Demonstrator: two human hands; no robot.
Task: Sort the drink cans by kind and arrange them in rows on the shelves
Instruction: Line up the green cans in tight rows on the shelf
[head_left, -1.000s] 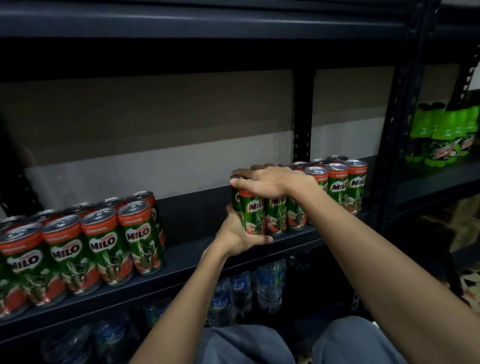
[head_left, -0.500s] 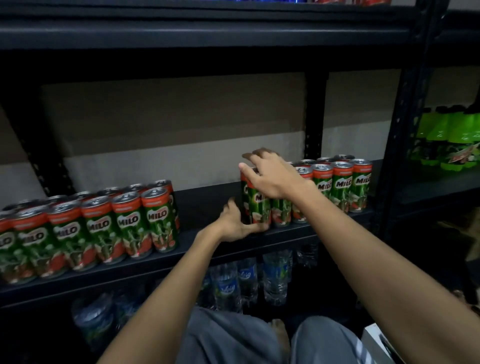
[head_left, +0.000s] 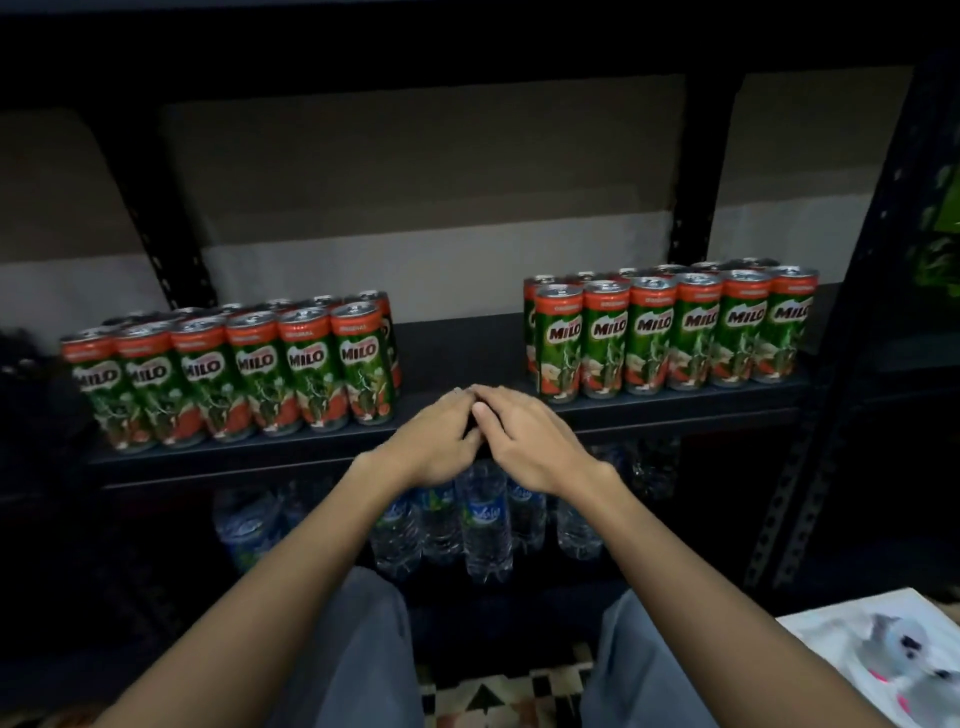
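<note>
Hands: left (head_left: 434, 447) and right (head_left: 530, 441) empty, fingertips touching, near shelf (head_left: 467, 358) edge | Cans: left block (head_left: 234, 374); right block (head_left: 670, 332); gap between | Advice: blocks to be closed up squarely, labels kept facing out

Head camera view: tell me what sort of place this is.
Probably a shop stockroom or small store. A dark metal shelf holds two blocks of identical Milo cans in neat rows, water bottles stand on the level below, and both hands, left hand and right hand, are empty.
</note>
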